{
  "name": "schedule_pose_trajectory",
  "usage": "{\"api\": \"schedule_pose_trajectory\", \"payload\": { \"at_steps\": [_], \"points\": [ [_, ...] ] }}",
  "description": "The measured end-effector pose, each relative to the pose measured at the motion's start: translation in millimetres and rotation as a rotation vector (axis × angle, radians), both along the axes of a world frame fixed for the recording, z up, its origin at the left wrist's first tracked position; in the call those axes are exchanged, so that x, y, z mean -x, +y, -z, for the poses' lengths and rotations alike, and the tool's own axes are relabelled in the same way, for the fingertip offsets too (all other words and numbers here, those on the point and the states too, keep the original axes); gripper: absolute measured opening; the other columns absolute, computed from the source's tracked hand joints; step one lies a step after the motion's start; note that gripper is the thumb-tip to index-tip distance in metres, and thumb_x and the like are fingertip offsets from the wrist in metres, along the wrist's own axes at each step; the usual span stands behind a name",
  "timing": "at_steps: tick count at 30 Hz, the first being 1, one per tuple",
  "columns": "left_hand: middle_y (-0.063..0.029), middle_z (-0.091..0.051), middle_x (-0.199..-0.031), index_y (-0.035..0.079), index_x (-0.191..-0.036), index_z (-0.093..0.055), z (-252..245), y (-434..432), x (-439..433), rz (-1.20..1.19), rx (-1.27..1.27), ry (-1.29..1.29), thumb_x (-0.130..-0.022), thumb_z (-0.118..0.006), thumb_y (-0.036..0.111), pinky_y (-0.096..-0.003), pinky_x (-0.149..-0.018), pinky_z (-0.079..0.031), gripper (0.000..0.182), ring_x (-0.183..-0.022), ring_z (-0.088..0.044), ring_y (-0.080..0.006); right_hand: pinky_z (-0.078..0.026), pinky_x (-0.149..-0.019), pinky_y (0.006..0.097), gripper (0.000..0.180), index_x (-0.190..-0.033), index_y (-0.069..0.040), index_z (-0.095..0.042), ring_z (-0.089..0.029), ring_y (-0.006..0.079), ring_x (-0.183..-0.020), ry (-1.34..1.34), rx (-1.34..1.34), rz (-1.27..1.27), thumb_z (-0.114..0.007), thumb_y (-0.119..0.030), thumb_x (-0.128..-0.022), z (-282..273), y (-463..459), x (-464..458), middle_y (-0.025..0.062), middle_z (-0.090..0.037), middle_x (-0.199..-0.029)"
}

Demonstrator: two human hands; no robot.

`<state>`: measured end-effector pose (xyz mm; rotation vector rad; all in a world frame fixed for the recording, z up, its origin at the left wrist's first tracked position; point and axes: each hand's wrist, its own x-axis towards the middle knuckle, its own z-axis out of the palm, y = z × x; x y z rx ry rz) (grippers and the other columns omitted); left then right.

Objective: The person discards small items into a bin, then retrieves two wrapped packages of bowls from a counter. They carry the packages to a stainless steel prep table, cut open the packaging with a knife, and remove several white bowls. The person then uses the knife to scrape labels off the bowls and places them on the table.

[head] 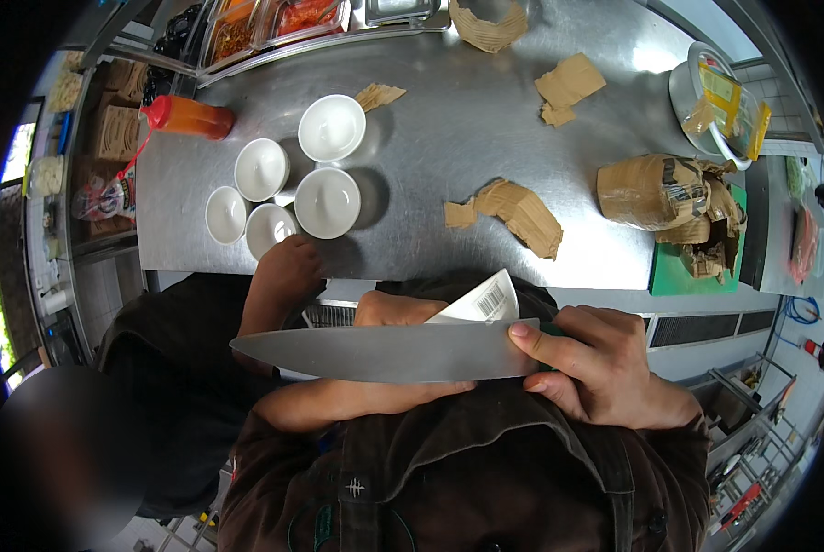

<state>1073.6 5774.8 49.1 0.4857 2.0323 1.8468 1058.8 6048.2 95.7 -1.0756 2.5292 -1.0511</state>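
Note:
My right hand [591,366] grips a chef's knife by its green handle, a finger and thumb at the heel of the blade. The wide steel blade [384,353] lies level across my front, its tip to the left. Behind it my left hand [398,308] is curled around a white object [482,301] that bears a barcode. The blade hides most of this hand and the lower part of the object, so its kind is unclear. A co-worker's hand [291,265] touches a white bowl [269,228], one of several grouped on the steel table [425,138].
Torn cardboard [522,214] lies at mid-table. A taped cardboard bundle [653,193] rests partly on a green cutting board [667,276] at right, below a metal pot [688,96]. At left are a red-capped squeeze bottle [191,119] and the co-worker's body [177,359], close beside me.

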Motion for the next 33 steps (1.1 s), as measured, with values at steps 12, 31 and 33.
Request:
{"api": "schedule_pose_trajectory", "payload": {
  "at_steps": [12, 31, 33],
  "points": [
    [-0.0084, -0.076, -0.082, 0.002, -0.096, -0.075, -4.2, 2.1, -0.2, -0.036, -0.001, -0.069, -0.069, -0.092, 0.015, -0.0289, -0.064, -0.057, 0.034, -0.073, -0.075, -0.0172, -0.044, -0.048, 0.0345, 0.053, -0.135, -0.016, -0.067, -0.053, 0.0187, -0.054, -0.002, 0.001, 0.017, -0.074, -0.044, -0.091, 1.5, 0.6, -2.0, 0.0035, -0.053, -0.073],
    [-0.0081, -0.077, -0.083, -0.001, -0.1, -0.075, -5.9, -0.8, 1.9, 0.015, 0.076, -0.031, -0.074, -0.091, 0.028, -0.0284, -0.064, -0.057, 0.042, -0.072, -0.074, -0.0152, -0.04, -0.049, 0.0373, 0.05, -0.131, -0.01, -0.067, -0.049, 0.0214, -0.052, -0.014, 0.011, 0.039, -0.069, -0.046, -0.096, 3.1, -0.1, -6.9, 0.0056, -0.052, -0.07],
    [-0.0079, -0.078, -0.086, -0.003, -0.102, -0.075, -4.1, -2.2, 1.1, 0.019, 0.026, -0.069, -0.076, -0.092, 0.031, -0.0278, -0.066, -0.057, 0.046, -0.074, -0.074, -0.0138, -0.04, -0.049, 0.0373, 0.05, -0.132, -0.011, -0.067, -0.049, 0.0214, -0.052, -0.007, 0.022, 0.03, -0.069, -0.046, -0.096, 3.6, 0.1, -6.9, 0.0056, -0.052, -0.07]
  ]
}}
